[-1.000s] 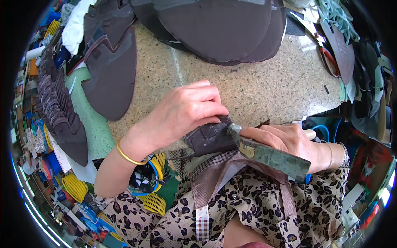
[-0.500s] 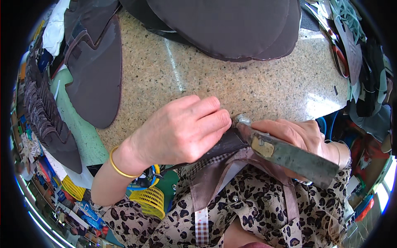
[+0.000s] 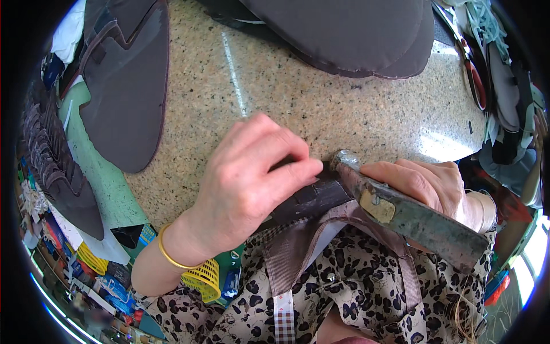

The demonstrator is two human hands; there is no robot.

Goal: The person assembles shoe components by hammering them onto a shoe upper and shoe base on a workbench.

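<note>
My left hand [image 3: 243, 178] is closed, fingers bent and pinched at a dark brown piece [image 3: 314, 202] by the near edge of the speckled stone tabletop [image 3: 195, 92]; its fingertips are partly hidden. Just right of it, my right hand [image 3: 429, 189] grips a worn grey metal tool [image 3: 429, 229] that has a rounded, shiny tip and a tan patch. The tip is close beside the piece; whether they touch I cannot tell. Under both hands are a brown apron strap and leopard-print clothing.
Large brown oval pieces [image 3: 338, 28] lie at the far side, a cut brown piece [image 3: 123, 109] at left over green sheet [image 3: 100, 166], beside stacked brown pieces [image 3: 57, 160]. Red-handled scissors [image 3: 475, 83] lie at far right. A yellow basket [image 3: 203, 281] is below the table edge.
The view has shifted slightly. My left hand has moved toward me, its fingers now bent more and covering part of the brown piece. The tool and right hand sit a little farther right.
</note>
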